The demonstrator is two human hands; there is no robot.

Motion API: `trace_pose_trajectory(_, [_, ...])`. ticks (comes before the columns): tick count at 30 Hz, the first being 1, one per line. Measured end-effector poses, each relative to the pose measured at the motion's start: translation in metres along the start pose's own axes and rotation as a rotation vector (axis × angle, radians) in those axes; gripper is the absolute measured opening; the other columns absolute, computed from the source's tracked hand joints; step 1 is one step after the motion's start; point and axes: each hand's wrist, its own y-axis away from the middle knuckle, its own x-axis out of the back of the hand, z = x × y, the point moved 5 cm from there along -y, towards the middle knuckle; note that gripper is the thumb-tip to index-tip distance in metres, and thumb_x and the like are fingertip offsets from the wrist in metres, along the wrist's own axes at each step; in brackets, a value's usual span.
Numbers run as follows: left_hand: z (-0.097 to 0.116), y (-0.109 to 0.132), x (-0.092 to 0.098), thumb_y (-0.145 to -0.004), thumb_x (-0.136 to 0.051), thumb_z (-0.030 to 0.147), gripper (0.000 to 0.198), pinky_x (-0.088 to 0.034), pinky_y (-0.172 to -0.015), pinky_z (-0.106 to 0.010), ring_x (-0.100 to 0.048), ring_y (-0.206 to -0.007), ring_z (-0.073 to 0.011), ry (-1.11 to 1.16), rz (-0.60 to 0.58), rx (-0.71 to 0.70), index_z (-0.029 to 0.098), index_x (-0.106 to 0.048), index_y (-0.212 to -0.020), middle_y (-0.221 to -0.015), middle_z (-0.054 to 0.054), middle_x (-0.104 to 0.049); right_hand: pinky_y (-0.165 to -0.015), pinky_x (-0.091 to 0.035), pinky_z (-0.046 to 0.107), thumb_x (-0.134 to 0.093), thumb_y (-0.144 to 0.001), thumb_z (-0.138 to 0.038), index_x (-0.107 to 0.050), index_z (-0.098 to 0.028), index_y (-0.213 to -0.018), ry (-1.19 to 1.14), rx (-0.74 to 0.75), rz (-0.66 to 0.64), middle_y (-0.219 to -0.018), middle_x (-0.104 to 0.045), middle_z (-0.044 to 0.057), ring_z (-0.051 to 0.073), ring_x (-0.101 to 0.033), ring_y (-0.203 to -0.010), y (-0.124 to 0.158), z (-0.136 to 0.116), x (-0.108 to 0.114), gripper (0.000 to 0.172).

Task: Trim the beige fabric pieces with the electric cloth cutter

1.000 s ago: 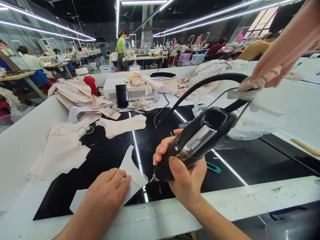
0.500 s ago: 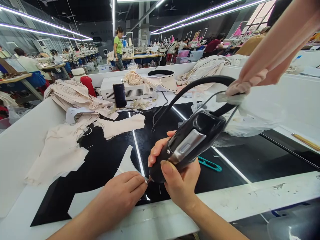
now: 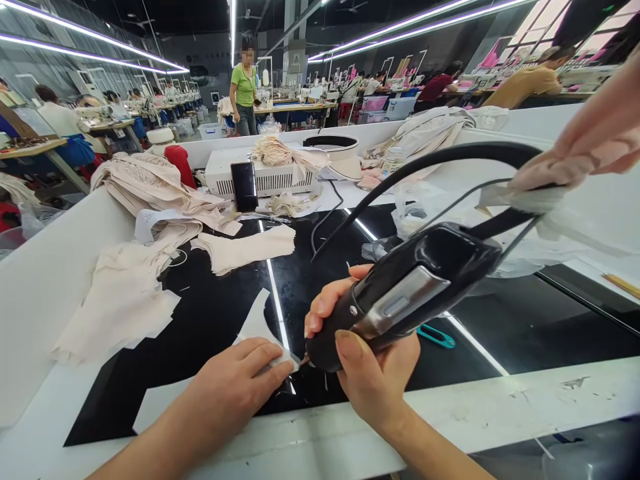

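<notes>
My right hand (image 3: 367,363) is wrapped round a black and silver corded hand tool (image 3: 405,290), tilted so its pointed tip sits at the near middle of the black glass tabletop (image 3: 500,320). The tip meets the right corner of a thin white fabric piece (image 3: 255,327). My left hand (image 3: 235,390) lies on that piece with fingers together, pressing its edge down right beside the tip. The tool's black cord (image 3: 450,153) arcs up to the right, where pink cloth (image 3: 590,143) hangs over it.
Beige cut pieces (image 3: 120,300) and piled garments (image 3: 145,183) lie at the left. A white box (image 3: 280,177) with a phone (image 3: 245,185) leaning on it stands at the back. Teal snips (image 3: 435,335) lie right of my hand. Other people work at distant tables.
My left hand slid right along the white piece until its fingertips reached the tool's tip. The right hand kept its grip on the tool, shifting only slightly.
</notes>
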Motion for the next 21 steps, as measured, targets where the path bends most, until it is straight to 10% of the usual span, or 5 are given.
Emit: trace_pose_trajectory(21, [0.002,0.0,0.002,-0.097,-0.05,0.004,0.038,-0.054,-0.099,-0.04,-0.056,-0.113,-0.0238,0.028,0.045,0.066,0.019,-0.055,-0.131,-0.124,-0.011,-0.057,-0.054,-0.053,0.025,-0.077,-0.086,-0.03,-0.056,-0.027,-0.119,-0.034,-0.029,0.022,-0.084,-0.065,-0.003,0.01,-0.06,-0.062,-0.011,0.012,-0.006,0.039])
